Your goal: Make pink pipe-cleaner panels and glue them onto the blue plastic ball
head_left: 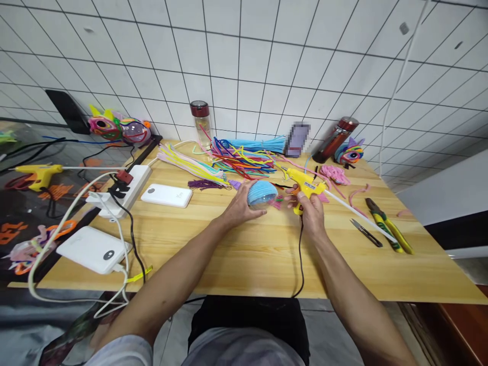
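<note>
A clear plastic ball [262,194], its upper part wrapped in light blue pipe cleaner, rests in my left hand [244,205], fingers curled round its left side and underneath. My right hand [310,209] grips a yellow hot glue gun [305,182] by its handle. The gun's nozzle points left, towards the space above the ball, and a long white glue stick [354,211] sticks out of its back to the right. A black cord hangs from the handle over the table's front edge. Behind both hands lies a heap of coloured pipe cleaners [244,157].
Pliers [389,226] and small snips [366,233] lie on the right. White power banks [166,195] and a power strip [127,188] with trailing cables are on the left. A glass bottle [201,124], a red flask [336,138] and a finished fish figure [348,151] stand at the back.
</note>
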